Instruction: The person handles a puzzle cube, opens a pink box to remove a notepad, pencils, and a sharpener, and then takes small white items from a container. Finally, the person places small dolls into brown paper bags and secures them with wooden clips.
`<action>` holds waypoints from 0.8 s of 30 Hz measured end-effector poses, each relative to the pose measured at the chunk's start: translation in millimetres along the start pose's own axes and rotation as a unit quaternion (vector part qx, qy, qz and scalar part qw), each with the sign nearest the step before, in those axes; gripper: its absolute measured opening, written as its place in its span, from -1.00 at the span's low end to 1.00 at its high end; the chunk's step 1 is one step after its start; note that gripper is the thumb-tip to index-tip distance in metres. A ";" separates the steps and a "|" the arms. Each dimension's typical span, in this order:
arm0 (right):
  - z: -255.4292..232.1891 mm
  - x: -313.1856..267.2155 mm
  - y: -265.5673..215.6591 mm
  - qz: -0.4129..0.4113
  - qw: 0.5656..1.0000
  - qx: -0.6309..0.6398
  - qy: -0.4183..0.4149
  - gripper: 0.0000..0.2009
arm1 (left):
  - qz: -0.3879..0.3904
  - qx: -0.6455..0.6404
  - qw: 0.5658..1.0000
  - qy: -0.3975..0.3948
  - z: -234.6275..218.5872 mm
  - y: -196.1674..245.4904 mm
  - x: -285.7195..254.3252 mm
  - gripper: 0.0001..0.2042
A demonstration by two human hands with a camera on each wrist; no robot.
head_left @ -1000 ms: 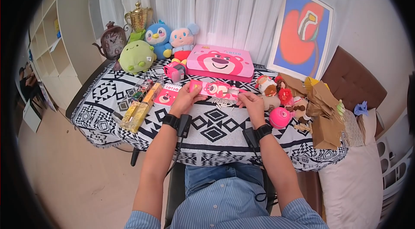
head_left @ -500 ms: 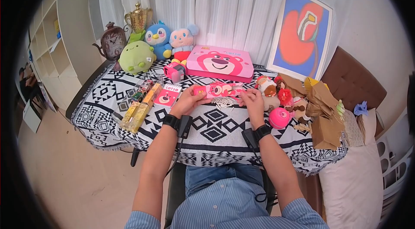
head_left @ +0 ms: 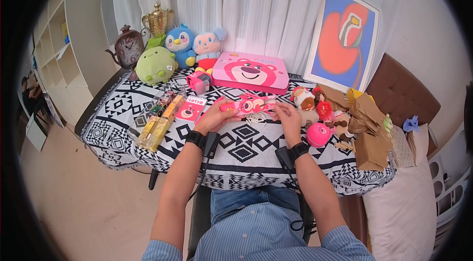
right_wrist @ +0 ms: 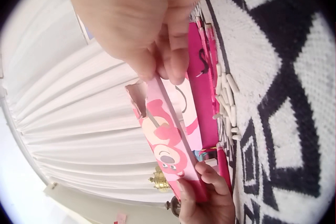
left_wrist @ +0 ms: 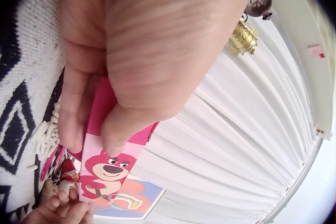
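A slim pink cardboard box [head_left: 249,105] printed with a bear is held above the table between both hands. My left hand [head_left: 215,115] grips its left end, thumb on the printed face [left_wrist: 111,169] and fingers behind. At the other end, the fingertips of my right hand [head_left: 289,118] pinch the box's edge. A raised flap [right_wrist: 135,98] stands at that end in the right wrist view. Beneath the box, several small white sticks [head_left: 255,118] lie loose on the patterned cloth [head_left: 241,145].
Behind stands a large pink bear box [head_left: 251,71]. To the left are a notepad [head_left: 191,108], yellow packages [head_left: 155,133] and plush toys [head_left: 156,65]. On the right lie a pink ball [head_left: 319,134], small dolls [head_left: 303,97] and brown paper bags [head_left: 372,150].
The pink box has tilted and turned a little in the hands, with less of its white end showing. My left hand has shifted slightly right along it; the right hand stays at its end.
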State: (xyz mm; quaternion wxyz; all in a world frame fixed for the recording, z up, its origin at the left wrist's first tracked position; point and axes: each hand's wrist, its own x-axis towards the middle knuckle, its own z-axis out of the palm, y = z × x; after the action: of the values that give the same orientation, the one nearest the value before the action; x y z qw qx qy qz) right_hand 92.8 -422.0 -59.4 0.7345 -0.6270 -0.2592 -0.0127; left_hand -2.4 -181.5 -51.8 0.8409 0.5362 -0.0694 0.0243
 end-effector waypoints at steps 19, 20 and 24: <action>0.2 -3.0 -7.2 0.147 0.961 0.208 -0.110 -0.71 | 0.000 0.039 0.998 0.051 -8.3 -1.0 3.7 -0.66; 0.6 -3.2 -7.4 0.147 0.961 0.208 -0.110 -0.71 | 0.002 0.035 0.998 0.054 -6.3 0.4 2.4 -0.72; -1.1 -4.1 -5.2 0.151 0.957 0.215 -0.127 -0.71 | 0.005 0.013 0.999 0.047 -5.6 0.7 -0.7 -0.71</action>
State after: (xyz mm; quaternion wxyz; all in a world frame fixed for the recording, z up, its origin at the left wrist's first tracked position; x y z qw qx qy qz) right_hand 87.9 -425.4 -56.5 0.8061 -0.4828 -0.2498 0.2340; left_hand -2.6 -176.1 -53.6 0.8360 0.5451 -0.0320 0.0545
